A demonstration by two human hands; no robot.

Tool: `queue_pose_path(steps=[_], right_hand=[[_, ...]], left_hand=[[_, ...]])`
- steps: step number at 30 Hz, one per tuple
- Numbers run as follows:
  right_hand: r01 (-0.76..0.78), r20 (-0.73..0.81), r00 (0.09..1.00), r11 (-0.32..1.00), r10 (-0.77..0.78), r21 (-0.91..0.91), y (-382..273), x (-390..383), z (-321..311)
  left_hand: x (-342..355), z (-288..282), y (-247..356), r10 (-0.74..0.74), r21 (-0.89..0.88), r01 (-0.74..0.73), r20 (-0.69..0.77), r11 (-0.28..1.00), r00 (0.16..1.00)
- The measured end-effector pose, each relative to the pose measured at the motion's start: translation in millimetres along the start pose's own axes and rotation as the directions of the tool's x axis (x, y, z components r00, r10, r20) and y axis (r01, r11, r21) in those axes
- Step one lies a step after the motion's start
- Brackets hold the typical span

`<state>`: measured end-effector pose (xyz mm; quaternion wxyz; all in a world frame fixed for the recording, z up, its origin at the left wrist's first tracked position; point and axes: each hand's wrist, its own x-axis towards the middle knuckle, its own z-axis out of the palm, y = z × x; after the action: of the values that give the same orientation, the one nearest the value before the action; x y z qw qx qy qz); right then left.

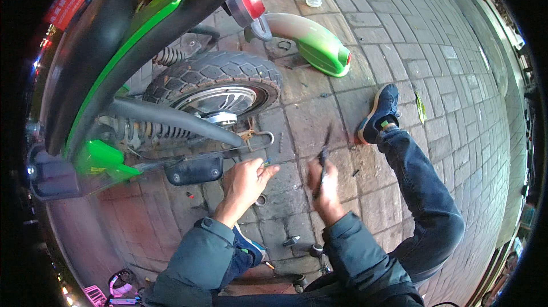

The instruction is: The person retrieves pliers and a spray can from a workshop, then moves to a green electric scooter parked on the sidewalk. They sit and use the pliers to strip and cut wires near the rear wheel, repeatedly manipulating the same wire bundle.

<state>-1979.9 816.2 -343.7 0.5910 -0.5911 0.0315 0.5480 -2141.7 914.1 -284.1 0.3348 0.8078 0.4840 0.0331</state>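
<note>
Wheel [211, 76] lies ahead of the left hand [242, 186], whose fingertips pinch what looks like a small bluish piece [266, 162]. Apart from it, the right hand [325, 186] grips a blurred dark tool [325, 157]. Seemingly small-part handling; next calls for a steady pinch.

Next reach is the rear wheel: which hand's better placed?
Left, likely: the left hand is nearer the rear wheel, though its fingers pinch a small item, too tiny to identify. The right hand is farther off, gripping a blurred dark tool.
</note>
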Motion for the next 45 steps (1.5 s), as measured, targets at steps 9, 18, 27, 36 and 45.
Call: queue_pose_path(steps=[9,18,27,36,45], right_hand=[[0.112,0.067,0.992,0.994,-0.111,-0.015,15,5,4],[0.205,0.298,0.927,0.973,-0.227,0.103,1,-11,34],[0.145,0.113,0.978,0.96,-0.177,0.241,-6,-2,24],[0.427,0.232,0.901,0.656,-0.366,-0.622,28,-11,8],[0.51,0.366,0.857,0.49,-0.364,-0.707,20,-15,16]], left_hand=[[3,6,-7,0.076,-0.544,-0.079,-0.029,0.835,0.997],[4,5,-3,0.036,-0.441,-0.073,-0.092,0.894,0.995],[1,-7,2,0.03,-0.43,-0.064,-0.086,0.901,0.996],[0,-8,11,0.12,-0.325,-0.204,-0.26,0.924,0.958],[-2,-10,14,0.22,-0.18,-0.261,-0.22,0.948,0.95]])
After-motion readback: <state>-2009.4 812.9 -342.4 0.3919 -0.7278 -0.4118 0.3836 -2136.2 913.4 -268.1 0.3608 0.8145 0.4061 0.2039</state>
